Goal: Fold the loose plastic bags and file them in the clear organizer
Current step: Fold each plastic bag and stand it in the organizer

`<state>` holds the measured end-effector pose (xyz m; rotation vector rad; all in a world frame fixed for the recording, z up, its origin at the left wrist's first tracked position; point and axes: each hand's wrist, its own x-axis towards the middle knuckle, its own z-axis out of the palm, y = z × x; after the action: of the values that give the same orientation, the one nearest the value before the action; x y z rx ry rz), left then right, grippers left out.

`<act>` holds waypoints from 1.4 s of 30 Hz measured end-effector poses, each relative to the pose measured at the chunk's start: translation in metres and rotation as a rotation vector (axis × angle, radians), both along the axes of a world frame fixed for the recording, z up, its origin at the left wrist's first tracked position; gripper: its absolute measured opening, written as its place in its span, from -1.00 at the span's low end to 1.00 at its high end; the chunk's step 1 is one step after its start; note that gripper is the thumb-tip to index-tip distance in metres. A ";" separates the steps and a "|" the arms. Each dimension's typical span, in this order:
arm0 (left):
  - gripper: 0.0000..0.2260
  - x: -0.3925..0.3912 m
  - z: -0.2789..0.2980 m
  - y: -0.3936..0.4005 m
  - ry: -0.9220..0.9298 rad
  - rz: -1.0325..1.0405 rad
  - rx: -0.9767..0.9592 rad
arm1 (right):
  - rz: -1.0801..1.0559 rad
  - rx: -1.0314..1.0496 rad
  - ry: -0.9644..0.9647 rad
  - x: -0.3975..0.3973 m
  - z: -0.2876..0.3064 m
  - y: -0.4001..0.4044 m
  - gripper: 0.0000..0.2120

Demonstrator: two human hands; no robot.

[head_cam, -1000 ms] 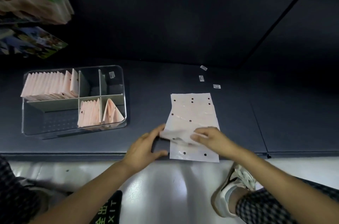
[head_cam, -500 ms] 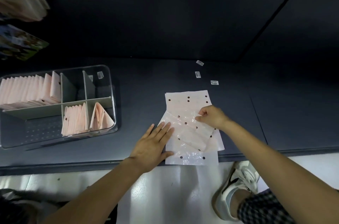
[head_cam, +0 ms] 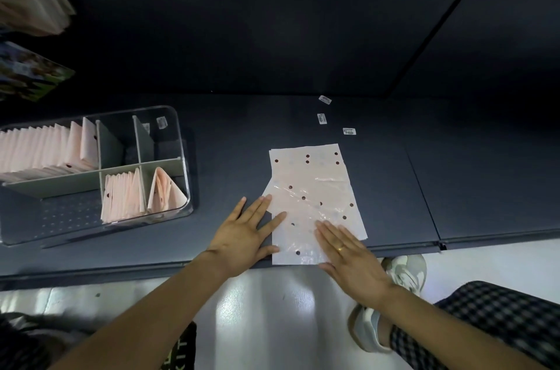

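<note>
Plastic bag (head_cam: 312, 187): long axis ran bottom-to-top of frame; left hand (head_cam: 247, 236) and right hand (head_cam: 348, 251) pressed flat, fingers spread, on its lower end.

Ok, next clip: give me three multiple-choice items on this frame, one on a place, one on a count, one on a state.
1. Where does the organizer sit relative to the spotted bag?
A. to its left
B. to its right
C. on top of it

2. How many small white labels lie on the surface beyond the bag?
A. one
B. three
C. five

3. How are the hands placed?
A. both fists clenched
B. both flat, fingers straight
C. both lifted off the surface

Answers: 1 A, the organizer is at the frame's left. 2 B, three labels show. 3 B, left hand and right hand press flat.
</note>
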<state>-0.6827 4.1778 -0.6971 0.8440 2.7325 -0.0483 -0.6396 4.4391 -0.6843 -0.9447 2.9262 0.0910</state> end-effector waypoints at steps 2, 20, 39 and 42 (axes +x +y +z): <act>-0.43 0.000 0.003 -0.005 -0.014 0.018 0.021 | 0.025 -0.033 0.038 -0.002 0.004 0.008 -0.50; -0.62 -0.029 0.019 0.007 -0.033 0.394 0.564 | -0.334 -0.483 -0.292 -0.043 0.027 -0.030 -0.96; -0.34 0.013 -0.001 0.035 -0.026 0.152 0.128 | -0.557 -0.335 -0.244 -0.100 0.017 -0.044 -0.84; -0.39 0.013 -0.003 0.038 -0.048 0.163 0.136 | -0.480 -0.288 -0.292 -0.102 0.021 -0.054 -0.70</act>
<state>-0.6700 4.2162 -0.7006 0.6443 2.7729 0.1907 -0.7419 4.3848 -0.6637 -0.2221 2.8332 -0.4600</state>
